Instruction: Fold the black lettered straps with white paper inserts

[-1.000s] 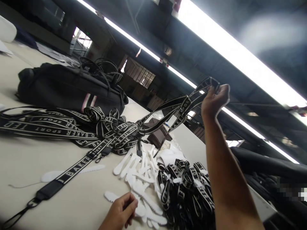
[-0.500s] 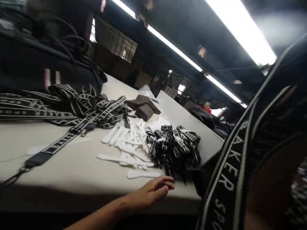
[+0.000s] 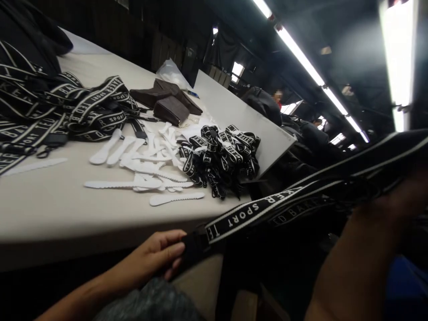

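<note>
A black strap (image 3: pixel 267 206) with white edges and white lettering stretches from low centre up to the right. My left hand (image 3: pixel 154 260) grips its black end below the table's front edge. My right hand (image 3: pixel 401 196) is dark and blurred at the right, closed on the strap's other part. On the table (image 3: pixel 50 209) lie several white toothed plastic strips (image 3: pixel 143 174) and a heap of rolled black straps (image 3: pixel 220 156).
A pile of long lettered straps (image 3: pixel 67 111) and a black bag (image 3: pixel 30 40) fill the table's left. Brown pouches (image 3: pixel 170 107) sit behind the white strips. A person sits far off at the back. A white board (image 3: pixel 240 116) stands at the table's right end.
The view swung down and left. My right hand came down from overhead with the strap. My left hand left the tabletop and took the strap's end below the table edge.
</note>
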Demonstrator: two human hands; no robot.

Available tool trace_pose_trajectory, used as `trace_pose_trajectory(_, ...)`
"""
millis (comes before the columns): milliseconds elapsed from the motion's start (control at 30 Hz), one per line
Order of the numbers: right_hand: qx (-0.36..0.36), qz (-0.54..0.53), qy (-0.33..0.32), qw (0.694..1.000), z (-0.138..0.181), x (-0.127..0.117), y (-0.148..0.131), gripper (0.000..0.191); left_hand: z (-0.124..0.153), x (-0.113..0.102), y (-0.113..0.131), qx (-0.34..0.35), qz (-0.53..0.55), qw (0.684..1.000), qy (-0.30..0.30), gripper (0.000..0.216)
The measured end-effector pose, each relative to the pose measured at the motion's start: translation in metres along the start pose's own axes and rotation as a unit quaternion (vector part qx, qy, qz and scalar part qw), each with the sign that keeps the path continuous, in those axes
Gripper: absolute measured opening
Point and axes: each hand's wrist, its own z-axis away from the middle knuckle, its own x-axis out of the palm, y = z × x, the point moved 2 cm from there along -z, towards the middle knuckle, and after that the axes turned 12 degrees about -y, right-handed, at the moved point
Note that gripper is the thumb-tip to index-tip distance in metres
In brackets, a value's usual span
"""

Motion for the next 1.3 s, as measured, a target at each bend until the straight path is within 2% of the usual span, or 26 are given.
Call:
trace_pose_trajectory(67, 0.035, 0.092, -0.092, 0.991, 0.021, -0.028, 0.018, 0.042, 0.005, -0.021, 0.011, 0.022, -0.069, 0.992, 0.106, 0.048)
trace_pose_trajectory(100, 0.051, 0.148, -0.113, 0.981, 0.037, -0.048, 0.027, 0.038, 0.009, -0.031, 0.016, 0.029, -0.108, 0.983, 0.144, 0.048)
trace_pose_trajectory(133, 0.077, 0.207, -0.101, 0.970, 0.054, -0.072, 0.036, 0.038, 0.016, -0.040, 0.021, 0.033, -0.143, 0.973, 0.176, 0.048)
trace_pose_trajectory(167, 0.164, 0.239, -0.119, 0.950, 0.074, -0.096, 0.049, 0.031, 0.023, -0.047, 0.026, 0.033, -0.171, 0.964, 0.203, 0.048)
trace_pose_trajectory(233, 0.256, 0.213, -0.125, 0.935, 0.117, -0.146, 0.072, 0.009, 0.037, -0.055, 0.037, 0.034, -0.212, 0.946, 0.245, 0.045)
trace_pose_trajectory(267, 0.301, 0.212, -0.114, 0.923, 0.139, -0.169, 0.085, 0.009, 0.042, -0.056, 0.043, 0.040, -0.229, 0.937, 0.261, 0.043)
trace_pose_trajectory(367, 0.460, 0.266, -0.112, 0.840, 0.200, -0.218, 0.123, 0.038, 0.050, -0.052, 0.063, 0.098, -0.305, 0.900, 0.297, 0.030)
trace_pose_trajectory(433, 0.545, 0.305, -0.174, 0.761, 0.231, -0.226, 0.145, 0.049, 0.048, -0.046, 0.075, 0.161, -0.370, 0.861, 0.309, 0.021)
trace_pose_trajectory(467, 0.564, 0.328, -0.205, 0.730, 0.241, -0.222, 0.153, 0.051, 0.045, -0.044, 0.080, 0.191, -0.398, 0.844, 0.305, 0.017)
trace_pose_trajectory(500, 0.563, 0.353, -0.225, 0.713, 0.248, -0.214, 0.159, 0.052, 0.042, -0.042, 0.085, 0.216, -0.418, 0.831, 0.296, 0.013)
trace_pose_trajectory(533, 0.543, 0.374, -0.232, 0.715, 0.251, -0.200, 0.161, 0.053, 0.037, -0.040, 0.088, 0.233, -0.430, 0.825, 0.283, 0.011)
trace_pose_trajectory(567, 0.508, 0.387, -0.230, 0.735, 0.252, -0.182, 0.159, 0.053, 0.032, -0.038, 0.091, 0.242, -0.434, 0.825, 0.269, 0.011)
trace_pose_trajectory(633, 0.431, 0.335, -0.250, 0.799, 0.253, -0.132, 0.149, 0.055, 0.019, -0.033, 0.094, 0.236, -0.424, 0.842, 0.234, 0.011)
trace_pose_trajectory(700, 0.391, 0.204, -0.355, 0.824, 0.258, -0.071, 0.135, 0.054, 0.005, -0.026, 0.095, 0.212, -0.408, 0.866, 0.195, 0.012)
trace_pose_trajectory(733, 0.367, 0.137, -0.421, 0.818, 0.262, -0.041, 0.128, 0.062, 0.000, -0.022, 0.095, 0.202, -0.398, 0.876, 0.180, 0.013)
trace_pose_trajectory(767, 0.356, 0.092, -0.482, 0.795, 0.268, -0.015, 0.122, 0.073, -0.005, -0.020, 0.095, 0.192, -0.383, 0.887, 0.172, 0.014)
trace_pose_trajectory(800, 0.361, 0.060, -0.538, 0.759, 0.274, 0.007, 0.119, 0.079, -0.008, -0.019, 0.095, 0.180, -0.358, 0.899, 0.175, 0.015)
trace_pose_trajectory(833, 0.373, 0.037, -0.577, 0.726, 0.281, 0.023, 0.119, 0.077, -0.009, -0.021, 0.094, 0.170, -0.323, 0.911, 0.190, 0.017)
trace_pose_trajectory(867, 0.397, 0.021, -0.598, 0.696, 0.287, 0.033, 0.121, 0.067, -0.008, -0.024, 0.095, 0.164, -0.280, 0.921, 0.216, 0.018)
trace_pose_trajectory(933, 0.472, -0.017, -0.601, 0.645, 0.299, 0.039, 0.130, 0.044, -0.001, -0.036, 0.098, 0.172, -0.174, 0.926, 0.288, 0.017)
trace_pose_trajectory(1033, 0.580, -0.097, -0.577, 0.567, 0.317, 0.026, 0.141, 0.044, 0.018, -0.059, 0.108, 0.224, 0.019, 0.888, 0.401, 0.010)
trace_pose_trajectory(1100, 0.625, -0.148, -0.557, 0.526, 0.328, 0.017, 0.141, 0.047, 0.025, -0.070, 0.113, 0.250, 0.134, 0.855, 0.434, 0.025)
trace_pose_trajectory(1167, 0.653, -0.184, -0.522, 0.517, 0.338, 0.014, 0.135, 0.049, 0.023, -0.072, 0.112, 0.279, 0.195, 0.835, 0.432, 0.037)
trace_pose_trajectory(1200, 0.659, -0.196, -0.502, 0.524, 0.341, 0.015, 0.131, 0.049, 0.019, -0.069, 0.107, 0.293, 0.217, 0.827, 0.428, 0.040)
trace_pose_trajectory(1233, 0.660, -0.204, -0.486, 0.535, 0.344, 0.017, 0.127, 0.049, 0.013, -0.065, 0.099, 0.294, 0.238, 0.826, 0.418, 0.040)
trace_pose_trajectory(1300, 0.642, -0.210, -0.480, 0.559, 0.347, 0.023, 0.120, 0.044, -0.002, -0.049, 0.075, 0.265, 0.287, 0.845, 0.365, 0.036)
